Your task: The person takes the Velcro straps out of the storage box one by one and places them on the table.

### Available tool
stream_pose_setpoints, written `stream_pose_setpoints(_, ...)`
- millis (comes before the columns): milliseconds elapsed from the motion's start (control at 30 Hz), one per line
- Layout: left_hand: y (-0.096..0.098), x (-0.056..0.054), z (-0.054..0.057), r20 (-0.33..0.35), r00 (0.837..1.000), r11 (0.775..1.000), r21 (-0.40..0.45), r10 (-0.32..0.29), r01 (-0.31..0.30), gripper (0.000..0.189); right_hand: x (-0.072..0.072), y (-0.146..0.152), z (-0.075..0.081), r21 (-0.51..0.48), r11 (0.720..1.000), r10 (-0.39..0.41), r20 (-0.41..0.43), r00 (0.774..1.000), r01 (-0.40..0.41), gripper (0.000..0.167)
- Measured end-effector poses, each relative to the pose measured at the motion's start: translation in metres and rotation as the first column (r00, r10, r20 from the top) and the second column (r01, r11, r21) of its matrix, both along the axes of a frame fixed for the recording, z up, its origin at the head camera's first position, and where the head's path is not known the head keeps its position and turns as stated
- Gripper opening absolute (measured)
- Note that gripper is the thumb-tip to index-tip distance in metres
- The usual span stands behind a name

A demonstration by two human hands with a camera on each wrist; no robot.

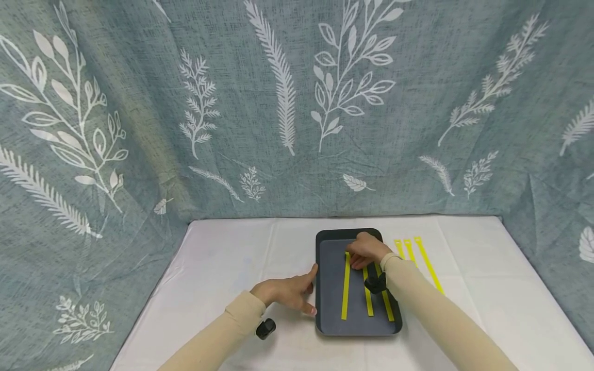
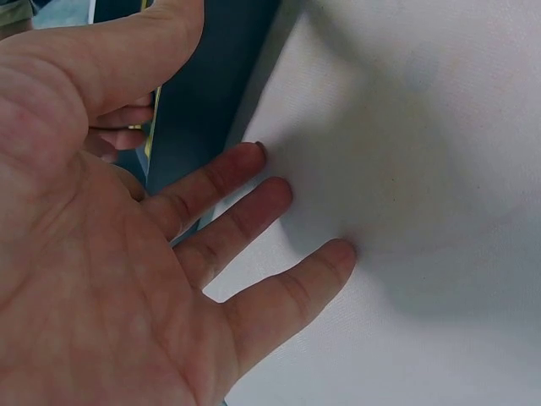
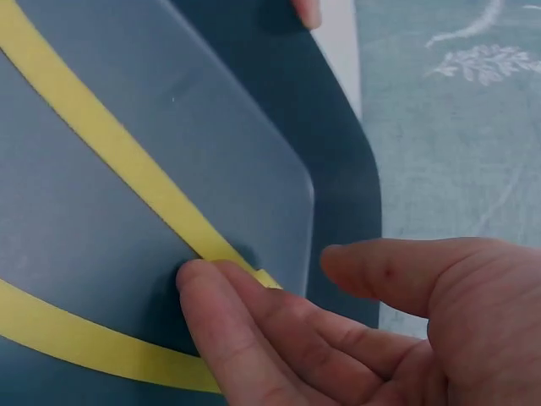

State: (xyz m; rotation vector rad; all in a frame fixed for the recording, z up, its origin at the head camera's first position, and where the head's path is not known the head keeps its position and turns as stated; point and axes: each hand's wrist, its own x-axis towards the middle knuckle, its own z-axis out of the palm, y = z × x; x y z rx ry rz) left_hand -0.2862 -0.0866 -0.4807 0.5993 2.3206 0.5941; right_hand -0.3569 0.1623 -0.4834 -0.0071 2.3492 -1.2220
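3 yellow strips (image 1: 369, 305) in gray tray (image 1: 331, 301), 3 loose strips (image 1: 429, 263) left outside, right: looks half done. Right hand (image 1: 368, 249) touches leftmost strip (image 1: 345, 288) at far end, thumb apart, seemingly unpinched. Left hand (image 1: 287, 292) spread, unclenched, at tray's left side.
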Motion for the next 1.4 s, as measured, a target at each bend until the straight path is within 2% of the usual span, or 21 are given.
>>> stream_pose_setpoints(133,0.0,0.0,0.0,0.001,1.0,1.0,0.004,-0.002,0.002,0.114,-0.004,-0.004,-0.003,0.052,0.999,-0.015,-0.004,1.0,0.015,0.028)
stream_pose_setpoints(233,0.001,0.002,0.001,0.005,1.0,1.0,0.008,-0.005,0.005,0.114,-0.005,-0.008,-0.002,0.114,0.994,0.007,-0.004,1.0,-0.007,0.027)
stream_pose_setpoints(400,0.0,0.002,0.002,0.0,1.0,1.0,0.008,-0.015,0.015,0.114,-0.008,-0.018,0.0,0.247,0.967,0.066,-0.006,0.998,-0.063,0.024)
stream_pose_setpoints(533,0.0,0.002,0.003,0.006,1.0,1.0,0.007,-0.012,0.012,0.114,-0.008,-0.023,0.001,0.302,0.95,0.087,-0.02,0.996,-0.077,0.022)
stream_pose_setpoints(833,0.001,0.002,0.002,-0.001,1.0,1.0,0.008,-0.008,0.008,0.114,-0.004,-0.03,-0.005,0.402,0.915,0.071,-0.085,0.994,-0.031,0.02)
stream_pose_setpoints(1033,0.001,0.002,0.0,-0.024,0.999,1.0,0.008,-0.025,0.025,0.114,-0.006,-0.032,-0.007,0.408,0.912,0.084,-0.094,0.992,-0.038,0.018)
stream_pose_setpoints(1167,0.001,0.002,0.0,-0.02,1.0,1.0,0.015,-0.023,0.023,0.114,-0.007,-0.03,-0.007,0.373,0.927,0.083,-0.089,0.993,-0.044,0.02)
stream_pose_setpoints(1267,0.002,0.002,0.001,-0.016,1.0,1.0,0.012,-0.017,0.017,0.114,-0.005,-0.027,-0.008,0.294,0.956,0.046,-0.079,0.996,-0.02,0.021)
stream_pose_setpoints(1400,0.003,0.002,0.001,-0.016,1.0,1.0,-0.003,-0.009,0.009,0.113,-0.001,-0.022,-0.011,0.129,0.991,-0.045,-0.014,0.999,0.047,0.022)
